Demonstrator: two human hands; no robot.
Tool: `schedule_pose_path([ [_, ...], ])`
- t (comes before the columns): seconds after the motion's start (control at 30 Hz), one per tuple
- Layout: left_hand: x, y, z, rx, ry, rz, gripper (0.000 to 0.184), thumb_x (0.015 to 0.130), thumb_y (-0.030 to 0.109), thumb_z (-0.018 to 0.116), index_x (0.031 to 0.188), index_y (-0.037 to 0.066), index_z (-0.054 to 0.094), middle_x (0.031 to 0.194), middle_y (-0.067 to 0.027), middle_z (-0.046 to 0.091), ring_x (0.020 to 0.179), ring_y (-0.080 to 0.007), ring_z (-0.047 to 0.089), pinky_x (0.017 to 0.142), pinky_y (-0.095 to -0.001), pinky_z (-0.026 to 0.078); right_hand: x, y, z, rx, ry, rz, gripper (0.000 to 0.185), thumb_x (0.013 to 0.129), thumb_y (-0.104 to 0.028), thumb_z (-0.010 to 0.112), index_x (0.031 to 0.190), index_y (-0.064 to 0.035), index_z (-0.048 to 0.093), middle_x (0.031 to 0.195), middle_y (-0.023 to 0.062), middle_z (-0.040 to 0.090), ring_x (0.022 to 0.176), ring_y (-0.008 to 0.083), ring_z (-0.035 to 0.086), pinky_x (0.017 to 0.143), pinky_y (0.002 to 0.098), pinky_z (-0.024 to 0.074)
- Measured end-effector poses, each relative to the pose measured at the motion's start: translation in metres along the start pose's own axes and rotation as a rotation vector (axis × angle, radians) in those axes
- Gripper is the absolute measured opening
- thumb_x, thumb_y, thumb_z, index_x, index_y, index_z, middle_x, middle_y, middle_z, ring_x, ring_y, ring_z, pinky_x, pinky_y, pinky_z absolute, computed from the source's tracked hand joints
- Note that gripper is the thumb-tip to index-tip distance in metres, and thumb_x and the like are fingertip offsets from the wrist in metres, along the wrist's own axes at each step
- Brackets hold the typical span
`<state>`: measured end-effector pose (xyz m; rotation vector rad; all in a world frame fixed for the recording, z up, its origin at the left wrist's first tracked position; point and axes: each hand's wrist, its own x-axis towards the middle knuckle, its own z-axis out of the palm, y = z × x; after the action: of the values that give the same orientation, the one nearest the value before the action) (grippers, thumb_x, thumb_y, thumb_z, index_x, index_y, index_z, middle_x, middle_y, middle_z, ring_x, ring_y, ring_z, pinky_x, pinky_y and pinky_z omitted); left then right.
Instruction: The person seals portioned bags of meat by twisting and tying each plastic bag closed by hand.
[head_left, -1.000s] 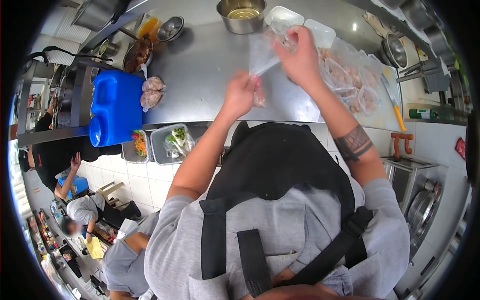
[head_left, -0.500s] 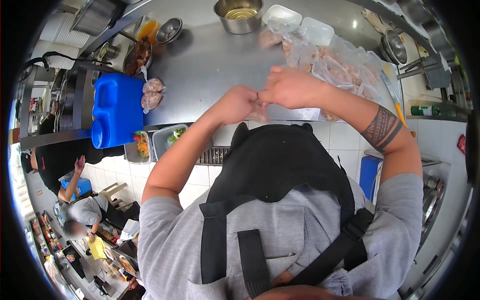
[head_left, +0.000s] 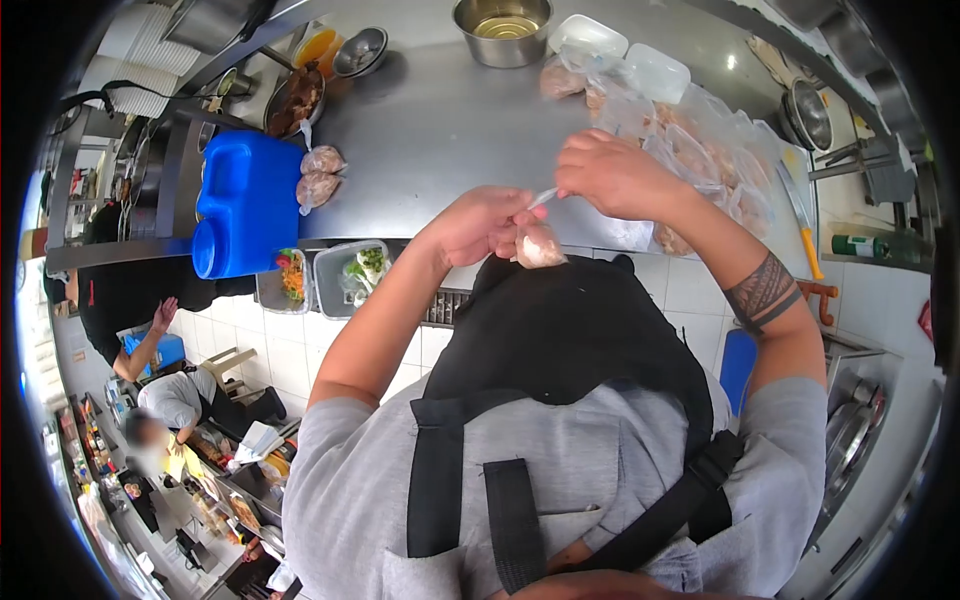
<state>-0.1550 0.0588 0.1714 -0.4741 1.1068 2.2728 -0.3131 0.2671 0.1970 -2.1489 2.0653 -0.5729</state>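
Observation:
A small clear plastic bag with pale pink, meat-like pieces (head_left: 540,246) hangs in front of me at the counter's near edge. My left hand (head_left: 490,224) is closed around the bag's neck, just above the filled part. The twisted top of the bag runs to my right hand (head_left: 610,172), whose fingers pinch its end. Right of my hands lies a pile of similar filled bags (head_left: 700,155). Two tied bags (head_left: 320,178) rest on the steel counter (head_left: 420,130) at the left.
A blue jug (head_left: 248,200) stands at the left edge. At the back are a steel pot (head_left: 502,50) and white trays (head_left: 657,72). A knife (head_left: 805,225) lies at the right. Vegetable tubs (head_left: 350,280) sit below the counter. Other people (head_left: 175,400) are at lower left.
The bag's open top, spread wide earlier, is now a narrow twisted strand. My right hand came down from the back toward my left, then moved slightly right, pulling the strand out.

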Motion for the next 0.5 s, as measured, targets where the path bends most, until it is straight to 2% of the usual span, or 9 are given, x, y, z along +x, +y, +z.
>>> schedule_pose_path([
  [0.17, 0.01, -0.006, -0.012, 0.086, 0.157, 0.071, 0.015, 0.098, 0.014, 0.056, 0.098, 0.002, 0.064, 0.08, 0.0026, 0.054, 0.058, -0.0064, 0.039, 0.051, -0.0252, 0.032, -0.004, 0.002, 0.01, 0.034, -0.014, 0.099, 0.009, 0.086, -0.012, 0.065, 0.094, -0.0077, 0.064, 0.092, 0.0052, 0.061, 0.102, 0.0268, 0.056, 0.096, 0.0424, 0.0439],
  [0.2, 0.012, -0.008, -0.012, 0.243, 0.243, 0.112, 0.015, 0.097, 0.015, 0.056, 0.096, 0.002, 0.064, 0.082, 0.0009, 0.057, 0.06, -0.0081, 0.044, 0.053, -0.0261, 0.035, -0.001, 0.0, 0.018, 0.031, -0.016, 0.089, 0.009, 0.086, -0.012, 0.065, 0.094, -0.0077, 0.064, 0.092, 0.0052, 0.061, 0.102, 0.0268, 0.056, 0.096, 0.0424, 0.0439],
  [0.23, 0.016, -0.011, -0.013, 0.399, 0.329, 0.15, 0.016, 0.096, 0.015, 0.056, 0.095, 0.001, 0.064, 0.083, -0.0007, 0.059, 0.063, -0.0097, 0.049, 0.054, -0.027, 0.038, 0.004, -0.005, 0.028, -0.076, 0.176, 0.075, 0.01, 0.086, -0.01, 0.064, 0.096, -0.0066, 0.063, 0.092, 0.0062, 0.061, 0.101, 0.0278, 0.056, 0.096, 0.0444, 0.0434],
  [0.27, 0.02, -0.016, -0.015, 0.394, 0.334, 0.154, 0.016, 0.096, 0.015, 0.056, 0.095, 0.001, 0.064, 0.083, -0.0007, 0.059, 0.063, -0.0097, 0.049, 0.054, -0.027, 0.038, 0.007, -0.011, 0.035, -0.127, 0.27, 0.064, 0.011, 0.086, -0.01, 0.064, 0.097, -0.0061, 0.063, 0.092, 0.0067, 0.061, 0.101, 0.0283, 0.057, 0.096, 0.0454, 0.0431],
  [0.3, 0.025, -0.02, -0.016, 0.529, 0.358, 0.22, 0.017, 0.097, 0.015, 0.055, 0.095, 0.001, 0.065, 0.085, -0.0031, 0.061, 0.066, -0.012, 0.053, 0.058, -0.0294, 0.043, 0.01, -0.017, 0.042, -0.179, 0.364, 0.056, 0.012, 0.086, -0.009, 0.064, 0.098, -0.0055, 0.062, 0.092, 0.0072, 0.061, 0.101, 0.0288, 0.057, 0.096, 0.0464, 0.0429],
  [0.33, 0.028, -0.023, -0.019, 0.668, 0.38, 0.284, 0.018, 0.097, 0.014, 0.053, 0.094, 0.0, 0.065, 0.086, -0.0055, 0.064, 0.07, -0.0142, 0.057, 0.061, -0.0319, 0.047, 0.012, -0.024, 0.046, -0.117, 0.232, 0.106, 0.015, 0.086, -0.008, 0.062, 0.101, -0.0051, 0.062, 0.093, 0.0085, 0.062, 0.101, 0.0288, 0.059, 0.097, 0.0478, 0.0417],
  [0.37, 0.027, -0.02, -0.017, 0.671, 0.381, 0.284, 0.018, 0.097, 0.014, 0.053, 0.094, 0.0, 0.065, 0.086, -0.0055, 0.064, 0.07, -0.0142, 0.057, 0.061, -0.0319, 0.047, 0.014, -0.028, 0.05, -0.054, 0.102, 0.159, 0.019, 0.085, -0.007, 0.061, 0.104, -0.0048, 0.061, 0.094, 0.0098, 0.064, 0.102, 0.0288, 0.061, 0.099, 0.0493, 0.0406],
  [0.43, 0.024, -0.014, -0.014, 0.97, 0.359, 0.309, 0.02, 0.099, 0.015, 0.05, 0.094, 0.0, 0.064, 0.086, -0.0106, 0.065, 0.074, -0.0197, 0.061, 0.07, -0.0359, 0.051, 0.006, -0.019, 0.053, -0.035, 0.019, 0.173, 0.017, 0.085, -0.006, 0.06, 0.102, -0.0047, 0.061, 0.093, 0.0107, 0.064, 0.1, 0.03, 0.061, 0.097, 0.0488, 0.0424],
  [0.5, 0.021, -0.011, -0.026, 1.07, 0.309, 0.36, 0.019, 0.098, 0.014, 0.051, 0.094, 0.001, 0.064, 0.087, -0.0126, 0.066, 0.077, -0.0229, 0.062, 0.072, -0.0376, 0.05, -0.001, -0.013, 0.055, -0.025, -0.067, 0.182, 0.016, 0.084, -0.005, 0.059, 0.1, -0.0047, 0.061, 0.092, 0.0115, 0.064, 0.098, 0.0312, 0.062, 0.095, 0.0483, 0.0442],
])
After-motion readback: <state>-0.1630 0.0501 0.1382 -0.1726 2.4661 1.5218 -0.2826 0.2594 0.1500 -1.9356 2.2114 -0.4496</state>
